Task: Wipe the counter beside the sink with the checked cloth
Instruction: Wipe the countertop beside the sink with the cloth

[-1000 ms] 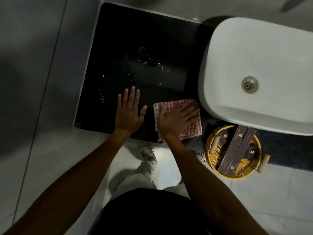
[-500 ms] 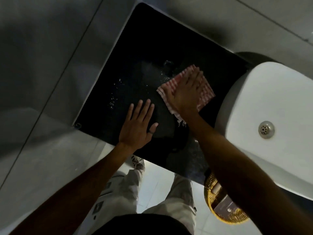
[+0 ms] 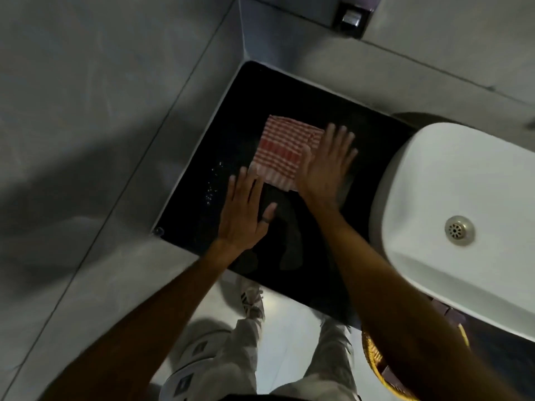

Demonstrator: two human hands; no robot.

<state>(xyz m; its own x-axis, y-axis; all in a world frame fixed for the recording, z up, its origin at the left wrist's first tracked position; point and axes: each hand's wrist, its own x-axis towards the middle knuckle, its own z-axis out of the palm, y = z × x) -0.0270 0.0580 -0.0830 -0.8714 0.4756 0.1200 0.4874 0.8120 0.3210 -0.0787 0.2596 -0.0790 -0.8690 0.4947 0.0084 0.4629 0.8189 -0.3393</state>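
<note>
The red-and-white checked cloth (image 3: 285, 151) lies flat on the black counter (image 3: 292, 96), toward its back left. My right hand (image 3: 324, 169) is spread flat at the cloth's right edge; its thumb side lies on the cloth and its fingers reach onto bare counter toward the sink. My left hand (image 3: 246, 209) is pressed flat on the counter in front of the cloth, fingertips touching the cloth's near edge. Water droplets (image 3: 211, 185) glisten left of the cloth.
A white basin (image 3: 463, 175) with a metal drain (image 3: 459, 230) bounds the counter on the right. Grey walls close in the left and back. A yellow woven basket (image 3: 373, 357) sits at the counter's front, under my right forearm. A metal fixture (image 3: 350, 17) hangs on the back wall.
The cloth has been pushed from the front edge by the basin to the back left of the counter. My right hand has slid mostly off it. My left hand stays flat.
</note>
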